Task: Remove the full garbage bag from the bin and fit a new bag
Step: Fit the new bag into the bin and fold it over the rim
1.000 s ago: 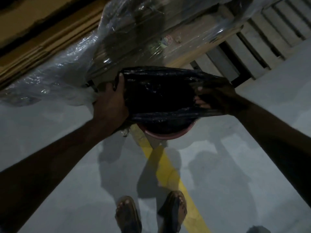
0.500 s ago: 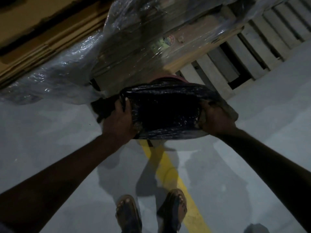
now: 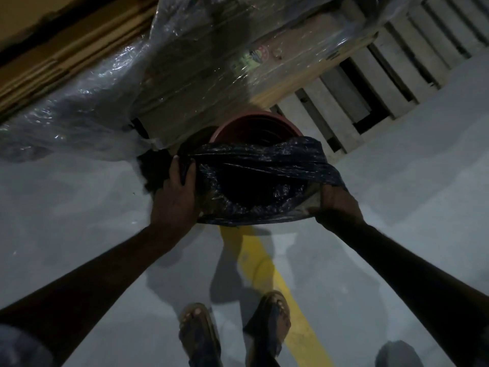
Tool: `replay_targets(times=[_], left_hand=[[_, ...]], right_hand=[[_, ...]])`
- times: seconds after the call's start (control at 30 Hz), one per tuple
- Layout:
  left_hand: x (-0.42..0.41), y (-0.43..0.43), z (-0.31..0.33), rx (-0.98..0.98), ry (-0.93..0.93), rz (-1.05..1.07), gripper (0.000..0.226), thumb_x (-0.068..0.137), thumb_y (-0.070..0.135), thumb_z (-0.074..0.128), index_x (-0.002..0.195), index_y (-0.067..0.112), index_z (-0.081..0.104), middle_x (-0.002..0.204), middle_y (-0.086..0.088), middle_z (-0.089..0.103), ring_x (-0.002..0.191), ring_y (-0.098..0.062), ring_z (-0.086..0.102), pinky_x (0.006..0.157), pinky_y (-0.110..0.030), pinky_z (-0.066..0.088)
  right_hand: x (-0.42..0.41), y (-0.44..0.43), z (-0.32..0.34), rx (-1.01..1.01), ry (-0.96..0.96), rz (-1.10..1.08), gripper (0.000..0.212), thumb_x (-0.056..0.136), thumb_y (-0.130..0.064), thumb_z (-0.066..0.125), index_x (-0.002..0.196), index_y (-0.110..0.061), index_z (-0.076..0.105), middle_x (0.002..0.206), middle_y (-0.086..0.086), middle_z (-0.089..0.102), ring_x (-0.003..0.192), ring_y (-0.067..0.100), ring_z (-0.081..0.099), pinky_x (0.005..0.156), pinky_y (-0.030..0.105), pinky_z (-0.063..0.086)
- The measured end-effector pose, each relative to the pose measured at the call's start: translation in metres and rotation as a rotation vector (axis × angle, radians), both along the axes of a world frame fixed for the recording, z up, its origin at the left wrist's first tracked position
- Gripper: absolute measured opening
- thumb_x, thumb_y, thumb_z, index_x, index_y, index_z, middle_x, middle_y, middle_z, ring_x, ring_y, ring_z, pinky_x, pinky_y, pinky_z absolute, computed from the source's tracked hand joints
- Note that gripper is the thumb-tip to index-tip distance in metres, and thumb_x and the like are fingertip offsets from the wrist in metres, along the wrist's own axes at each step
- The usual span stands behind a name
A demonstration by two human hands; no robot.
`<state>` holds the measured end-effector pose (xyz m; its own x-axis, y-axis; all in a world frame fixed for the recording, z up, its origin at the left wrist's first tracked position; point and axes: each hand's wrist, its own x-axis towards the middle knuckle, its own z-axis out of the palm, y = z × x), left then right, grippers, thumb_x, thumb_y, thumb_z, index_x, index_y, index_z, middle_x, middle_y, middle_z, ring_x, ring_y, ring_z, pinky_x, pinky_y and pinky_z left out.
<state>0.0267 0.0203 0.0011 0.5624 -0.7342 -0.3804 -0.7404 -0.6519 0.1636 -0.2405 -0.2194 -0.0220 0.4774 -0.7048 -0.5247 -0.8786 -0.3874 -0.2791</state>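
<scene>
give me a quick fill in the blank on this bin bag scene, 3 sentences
1. The bag stretched between both hands is ____ in colour.
2. The line painted on the floor under the bin is ____.
3. The left hand and right hand each hold one ____ of the bag's open mouth.

Missing words: black; yellow; side

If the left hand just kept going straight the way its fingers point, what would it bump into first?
Probably the plastic-wrapped stack of cardboard boxes, beyond the left hand that grips the black garbage bag. Depth is unclear; a dark patch on the floor lies between.
</scene>
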Motion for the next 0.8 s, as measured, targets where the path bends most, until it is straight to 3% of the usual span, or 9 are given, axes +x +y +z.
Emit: replay_targets(times=[0.1, 0.17, 0.33, 0.4, 0.47, 0.53, 0.6, 0.67, 0.8], left_hand=[[-0.002, 0.002, -0.006, 0.007, -0.036, -0.019, 0.117, 0.078, 0.030, 0.089, 0.165, 0.012, 0.014, 0.170, -0.028, 0.008, 0.136, -0.052, 0.047, 0.104, -0.060, 0.050], [-0.001, 0.003, -0.009, -0.030, -0.045, 0.002, 0.100, 0.083, 0.028, 0.082, 0.163, 0.013, 0.024, 0.167, -0.027, 0.019, 0.135, -0.051, 0.047, 0.106, -0.059, 0.049], [0.013, -0.008, -0.011, -0.216, 0.013, 0.196, 0.052, 0.084, 0.019, 0.071, 0.134, 0.007, 0.062, 0.136, -0.027, 0.046, 0.119, -0.051, 0.051, 0.099, -0.056, 0.050], [0.019, -0.017, -0.008, -0.213, 0.033, 0.222, 0.044, 0.088, 0.019, 0.068, 0.130, 0.007, 0.065, 0.128, -0.025, 0.050, 0.118, -0.048, 0.052, 0.099, -0.053, 0.050], [0.025, -0.027, -0.005, -0.237, 0.110, 0.265, 0.041, 0.094, 0.021, 0.065, 0.133, 0.007, 0.064, 0.126, -0.025, 0.057, 0.121, -0.045, 0.055, 0.101, -0.051, 0.050], [0.030, -0.037, -0.001, -0.301, 0.234, 0.348, 0.044, 0.098, 0.026, 0.064, 0.138, 0.008, 0.059, 0.128, -0.023, 0.065, 0.122, -0.043, 0.060, 0.102, -0.050, 0.052], [0.035, -0.047, 0.002, -0.354, 0.336, 0.445, 0.048, 0.100, 0.030, 0.064, 0.143, 0.010, 0.057, 0.133, -0.019, 0.069, 0.124, -0.039, 0.065, 0.104, -0.051, 0.052], [0.038, -0.056, 0.002, -0.378, 0.411, 0.541, 0.048, 0.100, 0.034, 0.066, 0.141, 0.010, 0.060, 0.131, -0.021, 0.072, 0.122, -0.041, 0.067, 0.105, -0.053, 0.053], [0.040, -0.073, -0.002, -0.461, 0.499, 0.650, 0.044, 0.099, 0.033, 0.067, 0.138, 0.013, 0.062, 0.128, -0.017, 0.072, 0.115, -0.041, 0.070, 0.100, -0.056, 0.057]], right_hand=[[0.003, 0.007, 0.001, 0.010, 0.156, 0.016, 0.039, 0.098, -0.029, 0.068, 0.125, -0.002, 0.062, 0.125, 0.022, 0.066, 0.115, 0.040, 0.063, 0.094, 0.044, 0.053], [0.004, 0.010, 0.000, 0.037, 0.101, -0.036, 0.039, 0.096, -0.026, 0.070, 0.125, -0.002, 0.063, 0.125, 0.021, 0.065, 0.115, 0.041, 0.063, 0.097, 0.046, 0.054], [0.009, 0.003, -0.004, 0.063, -0.159, -0.190, 0.038, 0.090, -0.013, 0.069, 0.126, -0.004, 0.061, 0.116, 0.014, 0.069, 0.105, 0.030, 0.066, 0.089, 0.034, 0.053], [0.008, -0.008, -0.003, 0.106, -0.246, -0.283, 0.041, 0.088, -0.012, 0.066, 0.130, -0.010, 0.064, 0.118, 0.012, 0.072, 0.106, 0.029, 0.068, 0.096, 0.043, 0.057], [0.008, -0.019, 0.000, 0.215, -0.366, -0.494, 0.033, 0.086, -0.009, 0.067, 0.118, -0.014, 0.075, 0.112, 0.015, 0.076, 0.105, 0.035, 0.073, 0.096, 0.055, 0.059], [0.011, -0.027, 0.006, 0.304, -0.490, -0.657, 0.020, 0.085, -0.010, 0.073, 0.101, -0.018, 0.082, 0.104, 0.014, 0.080, 0.098, 0.033, 0.076, 0.093, 0.059, 0.060], [0.016, -0.032, 0.015, 0.314, -0.532, -0.732, 0.008, 0.086, -0.018, 0.076, 0.088, -0.022, 0.083, 0.097, 0.014, 0.081, 0.090, 0.031, 0.078, 0.091, 0.055, 0.063], [0.022, -0.037, 0.019, 0.343, -0.581, -0.798, 0.012, 0.092, -0.024, 0.075, 0.083, -0.020, 0.082, 0.090, 0.016, 0.080, 0.081, 0.032, 0.078, 0.084, 0.049, 0.064], [0.037, -0.048, 0.018, 0.321, -0.614, -0.855, 0.029, 0.100, -0.034, 0.068, 0.101, -0.007, 0.078, 0.081, 0.017, 0.078, 0.066, 0.031, 0.078, 0.052, 0.029, 0.061]])
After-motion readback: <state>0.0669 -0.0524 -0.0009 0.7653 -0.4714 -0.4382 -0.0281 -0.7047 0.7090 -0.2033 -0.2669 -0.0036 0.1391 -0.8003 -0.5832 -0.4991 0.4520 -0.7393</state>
